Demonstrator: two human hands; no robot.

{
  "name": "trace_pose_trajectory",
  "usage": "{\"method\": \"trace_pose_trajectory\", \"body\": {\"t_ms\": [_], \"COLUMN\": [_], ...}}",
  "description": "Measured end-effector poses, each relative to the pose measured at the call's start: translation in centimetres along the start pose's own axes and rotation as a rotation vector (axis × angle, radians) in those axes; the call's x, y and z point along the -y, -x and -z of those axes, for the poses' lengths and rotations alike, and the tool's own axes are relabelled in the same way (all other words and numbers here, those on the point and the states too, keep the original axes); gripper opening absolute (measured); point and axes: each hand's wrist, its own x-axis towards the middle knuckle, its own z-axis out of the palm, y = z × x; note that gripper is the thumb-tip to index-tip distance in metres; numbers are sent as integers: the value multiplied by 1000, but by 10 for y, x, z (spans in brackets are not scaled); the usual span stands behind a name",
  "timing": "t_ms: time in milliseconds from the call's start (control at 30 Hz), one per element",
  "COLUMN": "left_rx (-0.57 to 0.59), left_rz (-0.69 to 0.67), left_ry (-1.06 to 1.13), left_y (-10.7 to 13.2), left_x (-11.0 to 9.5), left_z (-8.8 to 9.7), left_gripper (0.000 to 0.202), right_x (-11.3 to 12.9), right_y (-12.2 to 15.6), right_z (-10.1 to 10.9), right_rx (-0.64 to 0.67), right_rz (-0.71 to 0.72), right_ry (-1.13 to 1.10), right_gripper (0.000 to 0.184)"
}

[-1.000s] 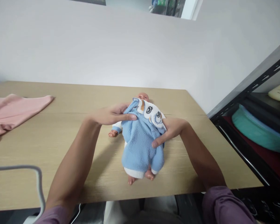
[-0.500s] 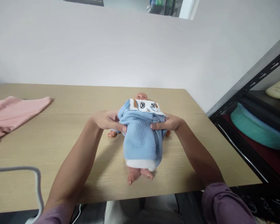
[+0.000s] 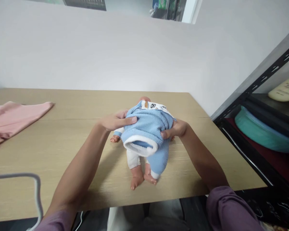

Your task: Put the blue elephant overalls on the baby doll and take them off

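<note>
- Pinching the blue fuzzy clothes (image 3: 151, 120) with the left hand (image 3: 116, 120), thumb on top, other fingers mostly out of sight.
- Pinching the other side with the right hand (image 3: 176, 129), thumb in front, other fingers too hidden to tell.
- Holding the clothes bunched up over the middle of the doll (image 3: 136, 170), with one white-edged hole facing this way and one blue leg hanging down by a doll foot.
- Showing a white patch (image 3: 157, 106) with stitched eyes near the far edge.
- Seeing the doll lying on the table (image 3: 62, 154), head far away, bare feet (image 3: 136, 183) near.
- Seeing a small doll hand (image 3: 114, 138) poking out at the left.
- Wearing purple sleeves (image 3: 231, 208).
- Seeing a pink cloth (image 3: 19, 117) lying far left, and a bent gray tube (image 3: 37, 192) closer.
- Facing a white wall (image 3: 110, 57), with a black shelf (image 3: 269, 73) at the right.
</note>
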Motion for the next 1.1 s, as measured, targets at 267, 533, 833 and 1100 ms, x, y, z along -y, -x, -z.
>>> {"method": "trace_pose_trajectory", "body": {"t_ms": [267,533,833,1100], "left_rx": [214,208,-411,-866], "left_rz": [-32,-49,-71,161], "left_ry": [-16,-24,-45,-313], "left_y": [5,0,4,50], "left_x": [7,-15,-54,-36], "left_z": [15,5,-53,-150], "left_gripper": [63,52,47,33], "right_x": [2,4,37,41], "right_y": [-6,-13,-8,29], "right_z": [-8,-4,-47,-87], "right_rx": [-13,96,-573,-526], "right_rz": [-62,27,193,-70], "right_ry": [-162,-41,81,351], "right_gripper": [64,102,36,12]}}
